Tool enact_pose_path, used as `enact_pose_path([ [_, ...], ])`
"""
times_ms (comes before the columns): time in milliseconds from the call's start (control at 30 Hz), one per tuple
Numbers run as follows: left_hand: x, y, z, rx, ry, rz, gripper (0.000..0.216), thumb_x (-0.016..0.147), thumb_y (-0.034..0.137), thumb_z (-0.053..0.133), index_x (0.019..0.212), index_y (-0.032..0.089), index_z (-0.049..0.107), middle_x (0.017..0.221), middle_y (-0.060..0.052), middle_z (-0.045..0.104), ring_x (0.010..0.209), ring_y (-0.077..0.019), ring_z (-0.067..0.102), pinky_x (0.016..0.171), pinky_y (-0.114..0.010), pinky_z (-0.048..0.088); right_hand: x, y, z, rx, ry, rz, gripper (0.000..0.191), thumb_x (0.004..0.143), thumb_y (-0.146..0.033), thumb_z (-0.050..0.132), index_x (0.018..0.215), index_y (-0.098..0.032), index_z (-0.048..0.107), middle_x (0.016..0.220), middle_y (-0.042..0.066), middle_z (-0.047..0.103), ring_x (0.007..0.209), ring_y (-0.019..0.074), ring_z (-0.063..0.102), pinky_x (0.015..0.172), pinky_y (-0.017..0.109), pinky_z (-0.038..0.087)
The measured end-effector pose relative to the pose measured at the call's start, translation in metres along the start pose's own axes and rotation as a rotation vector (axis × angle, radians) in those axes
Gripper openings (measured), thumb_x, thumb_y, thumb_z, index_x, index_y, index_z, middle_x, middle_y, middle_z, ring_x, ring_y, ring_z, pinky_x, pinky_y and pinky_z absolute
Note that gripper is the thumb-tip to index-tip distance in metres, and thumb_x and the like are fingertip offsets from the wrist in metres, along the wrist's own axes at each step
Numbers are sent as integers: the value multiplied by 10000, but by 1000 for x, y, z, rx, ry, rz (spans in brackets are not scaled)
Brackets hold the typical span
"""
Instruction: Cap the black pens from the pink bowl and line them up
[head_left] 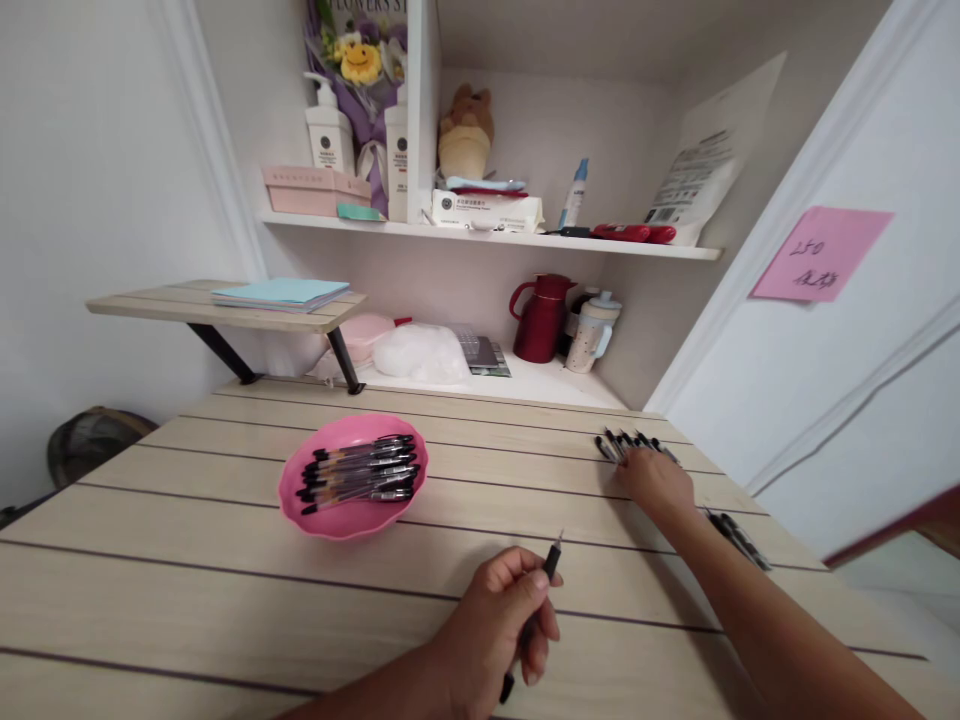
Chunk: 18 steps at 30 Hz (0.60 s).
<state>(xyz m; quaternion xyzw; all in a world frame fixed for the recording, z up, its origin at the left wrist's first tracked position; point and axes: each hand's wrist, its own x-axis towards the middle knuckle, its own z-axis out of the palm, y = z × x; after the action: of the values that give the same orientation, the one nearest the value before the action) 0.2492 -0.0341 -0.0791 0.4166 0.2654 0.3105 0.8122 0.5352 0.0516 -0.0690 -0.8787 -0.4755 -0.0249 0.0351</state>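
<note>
My left hand (510,610) is closed around a black pen (553,558), its uncapped tip pointing up and away from me. Off to the right, my right hand (658,484) reaches down to the table with fingers bent. It touches or covers part of a row of slim black-ended pieces (616,440); whether these are pens or pen caps I cannot tell. What its fingertips grip is hidden. Beside my right forearm lie more dark slim pieces (739,540), partly covered. A pink scalloped bowl (341,528) at the left holds several capped pens (360,472) lying side by side.
A small raised shelf (165,300) carrying blue paper (281,292) stands at the table's back left. Behind the table are a clear plastic bag (421,353), a red jug (541,318) and a pale cup (592,335). A wall with a pink note (821,255) rises at right.
</note>
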Motion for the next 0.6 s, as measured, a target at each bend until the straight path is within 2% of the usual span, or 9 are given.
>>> enact_pose_path([
  [267, 0, 0, 0, -5, 11, -15, 305, 739, 419, 540, 863, 145, 490, 529, 60, 501, 289, -20, 348, 306, -167, 205, 4, 15, -10, 37, 32, 23, 279, 761, -300, 416, 889, -234, 656, 931, 96, 660, 846, 250, 601, 588, 286, 404],
  [433, 0, 0, 0, -3, 2, -10, 298, 738, 417, 540, 851, 146, 489, 533, 59, 507, 291, -22, 355, 310, -168, 218, 5, 10, -3, 46, 28, -5, 264, 748, -303, 436, 901, -264, 648, 934, 70, 661, 837, 242, 604, 597, 289, 405],
  [600, 0, 0, 0, -4, 10, -10, 301, 733, 419, 544, 850, 146, 489, 532, 59, 509, 291, -21, 358, 311, -168, 221, 9, 0, 1, 32, 22, -25, 296, 763, -412, 433, 824, -223, 652, 873, 77, 660, 817, 235, 605, 614, 298, 418],
])
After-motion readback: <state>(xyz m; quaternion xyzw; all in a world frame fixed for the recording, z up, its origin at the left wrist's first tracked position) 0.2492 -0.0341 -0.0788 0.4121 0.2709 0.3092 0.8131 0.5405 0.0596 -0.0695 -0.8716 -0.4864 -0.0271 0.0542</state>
